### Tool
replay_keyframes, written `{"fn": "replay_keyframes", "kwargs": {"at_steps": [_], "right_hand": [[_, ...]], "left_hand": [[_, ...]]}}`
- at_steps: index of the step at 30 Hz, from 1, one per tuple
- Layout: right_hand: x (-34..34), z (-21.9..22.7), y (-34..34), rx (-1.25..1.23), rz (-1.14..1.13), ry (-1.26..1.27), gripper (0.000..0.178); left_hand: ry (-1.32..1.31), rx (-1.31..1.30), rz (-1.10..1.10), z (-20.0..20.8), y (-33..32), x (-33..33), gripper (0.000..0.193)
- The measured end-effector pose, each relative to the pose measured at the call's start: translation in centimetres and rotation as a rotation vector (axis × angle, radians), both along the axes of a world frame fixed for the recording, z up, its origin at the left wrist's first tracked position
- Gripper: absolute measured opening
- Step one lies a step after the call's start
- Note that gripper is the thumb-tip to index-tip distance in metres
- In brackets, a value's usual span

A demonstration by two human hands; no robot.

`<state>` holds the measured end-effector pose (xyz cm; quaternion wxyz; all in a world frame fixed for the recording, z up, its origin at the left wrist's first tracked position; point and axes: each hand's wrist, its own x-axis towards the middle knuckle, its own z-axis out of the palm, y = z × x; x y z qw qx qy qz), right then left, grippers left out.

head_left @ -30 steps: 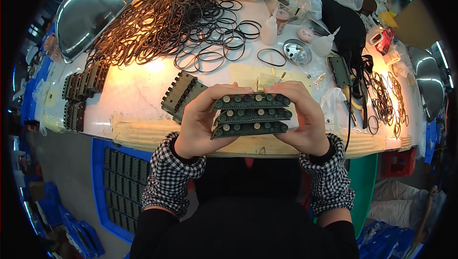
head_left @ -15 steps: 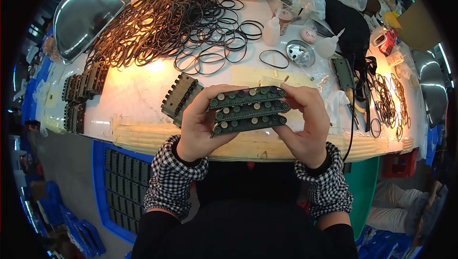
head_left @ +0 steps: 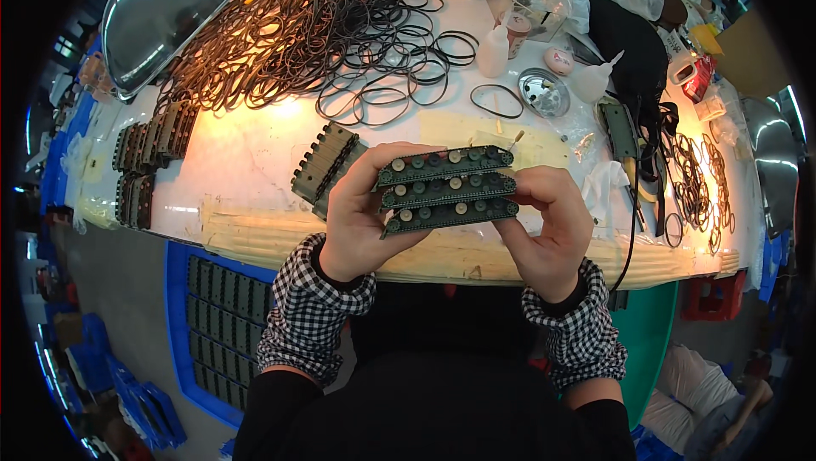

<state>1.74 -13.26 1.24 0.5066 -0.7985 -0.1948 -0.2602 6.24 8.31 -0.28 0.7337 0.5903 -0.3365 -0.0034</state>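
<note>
Three dark green toy tank chassis point(head_left: 449, 190) are held in a stack above the table's front edge, their wheeled, tracked sides facing up. My left hand point(head_left: 353, 219) is closed round the left ends, fingers along the upper side and thumb below. At the right ends, my right hand point(head_left: 554, 227) grips with its thumb at the bottom chassis and its fingers beside the middle and lower ones. Some of its fingertips are hidden behind the parts. Just beyond my left hand, another group of green chassis point(head_left: 325, 164) lies on the table.
A big heap of black rubber track loops point(head_left: 297, 45) covers the back left. More chassis point(head_left: 153, 138) stand at the far left. White squeeze bottles point(head_left: 493, 51) and a round metal dish point(head_left: 544, 93) lie behind my right hand. A blue tray point(head_left: 177, 316) of chassis sits below the table.
The fingers of my right hand have slid down from the top chassis toward the middle and lower ones. My left hand keeps its grip. The whole view has shifted slightly.
</note>
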Motion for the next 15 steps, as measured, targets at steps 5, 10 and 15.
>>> {"fn": "replay_keyframes", "kwargs": {"at_steps": [5, 10, 15], "right_hand": [[0.3, 0.8, 0.5, -0.051, -0.044, -0.155, 0.049], [0.5, 2.0, -0.3, -0.306, 0.018, -0.153, 0.057], [0.1, 1.4, -0.4, -0.302, 0.005, -0.180, 0.057]], "left_hand": [[0.135, -0.001, -0.009, 0.0, 0.2, -0.3, 0.061], [0.184, 0.012, -0.029, 0.1, 0.4, -0.3, 0.062], [0.186, 0.032, -0.034, 0.6, 0.1, -0.2, 0.061]]}}
